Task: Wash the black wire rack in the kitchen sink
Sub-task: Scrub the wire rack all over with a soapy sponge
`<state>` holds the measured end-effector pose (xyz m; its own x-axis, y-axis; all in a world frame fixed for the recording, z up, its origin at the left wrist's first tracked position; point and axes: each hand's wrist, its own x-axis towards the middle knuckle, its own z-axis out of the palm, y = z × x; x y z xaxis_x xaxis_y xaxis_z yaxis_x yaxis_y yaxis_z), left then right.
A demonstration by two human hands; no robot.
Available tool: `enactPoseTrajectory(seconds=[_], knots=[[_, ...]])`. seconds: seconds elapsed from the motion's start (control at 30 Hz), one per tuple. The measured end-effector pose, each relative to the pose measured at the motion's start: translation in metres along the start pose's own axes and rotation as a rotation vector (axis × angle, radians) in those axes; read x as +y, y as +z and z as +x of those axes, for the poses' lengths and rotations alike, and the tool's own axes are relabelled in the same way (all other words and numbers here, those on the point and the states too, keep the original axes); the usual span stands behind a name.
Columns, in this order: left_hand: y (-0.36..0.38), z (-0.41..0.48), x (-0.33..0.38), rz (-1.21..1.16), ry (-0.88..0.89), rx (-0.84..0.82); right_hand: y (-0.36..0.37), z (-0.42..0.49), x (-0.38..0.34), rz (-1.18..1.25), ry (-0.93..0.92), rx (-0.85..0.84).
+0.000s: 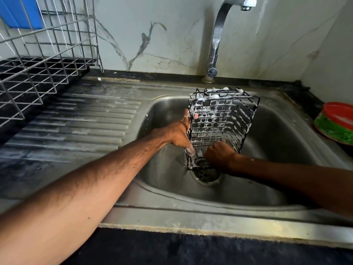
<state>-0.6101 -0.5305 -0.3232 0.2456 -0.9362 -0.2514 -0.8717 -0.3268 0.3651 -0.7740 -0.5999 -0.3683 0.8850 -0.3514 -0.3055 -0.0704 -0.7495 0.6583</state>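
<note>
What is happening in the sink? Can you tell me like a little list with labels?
Being washed: black wire rack, standing on end in the steel sink, soapy foam on its wires
Left hand: grips the rack's left edge
Right hand: curled at the rack's lower wires; what it holds is hidden
Curved metal tap: no water stream visible
Left side: silver wire dish rack
Right side: round red-and-green tub
</note>
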Motion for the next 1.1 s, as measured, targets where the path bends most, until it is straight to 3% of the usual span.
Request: enactPoseTrajectory(seconds=[0.17, 0.27, 0.43, 0.53, 0.73, 0.93, 1.1], knots=[[0.004, 0.008, -0.004, 0.016, -0.004, -0.004, -0.007, -0.008, 0.012, 0.37, 0.15, -0.071], [0.004, 0.009, -0.005, 0.016, -0.006, -0.007, -0.011, -0.007, 0.01, 0.603, 0.245, -0.013], [0.005, 0.013, -0.01, 0.004, -0.017, -0.003, -0.027, 0.002, -0.008, 0.938, 0.193, 0.069], [0.003, 0.011, -0.011, -0.036, -0.036, -0.009, -0.019, -0.002, 0.004, 0.9, 0.182, 0.053], [0.003, 0.005, -0.006, -0.069, -0.053, -0.031, -0.009, -0.014, 0.018, 0.567, 0.161, -0.009], [0.0, 0.003, -0.005, -0.068, -0.017, -0.022, -0.025, 0.003, 0.005, 0.91, 0.056, 0.036], [-0.007, -0.01, 0.01, -0.32, -0.055, -0.029, -0.023, -0.008, 0.037, 1.014, 0.12, 0.153]])
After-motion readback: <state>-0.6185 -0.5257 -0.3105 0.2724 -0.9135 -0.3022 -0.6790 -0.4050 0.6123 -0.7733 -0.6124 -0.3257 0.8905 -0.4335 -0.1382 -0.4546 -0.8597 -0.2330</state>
